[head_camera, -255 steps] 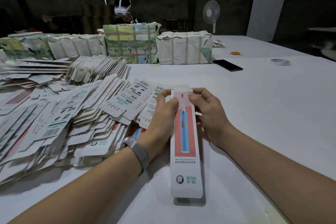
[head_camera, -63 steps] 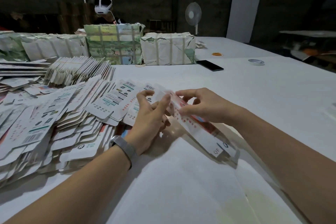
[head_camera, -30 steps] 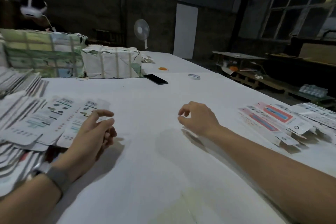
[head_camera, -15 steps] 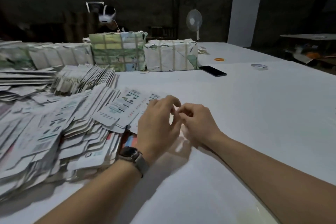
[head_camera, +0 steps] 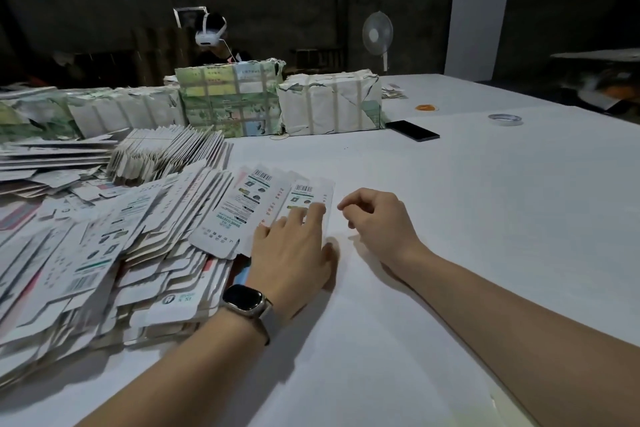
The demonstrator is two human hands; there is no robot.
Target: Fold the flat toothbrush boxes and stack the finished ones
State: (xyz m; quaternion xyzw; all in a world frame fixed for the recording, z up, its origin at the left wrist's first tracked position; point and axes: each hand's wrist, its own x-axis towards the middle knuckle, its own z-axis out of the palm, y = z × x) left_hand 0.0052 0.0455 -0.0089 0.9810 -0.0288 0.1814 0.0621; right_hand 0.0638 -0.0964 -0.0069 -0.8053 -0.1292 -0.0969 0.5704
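Since 0.5 s ago the hands have parted: the left hand lays flat fingers on the top flat box at frame centre, gripping nothing; the right hand hovers beside it, loosely curled, empty. Flat boxes heap lower left; 2 wrapped bundles stand behind.

Flat toothbrush boxes are heaped unfolded at table left, white, barcode side up. The rightmost flat box is fanned off the heap's right edge.
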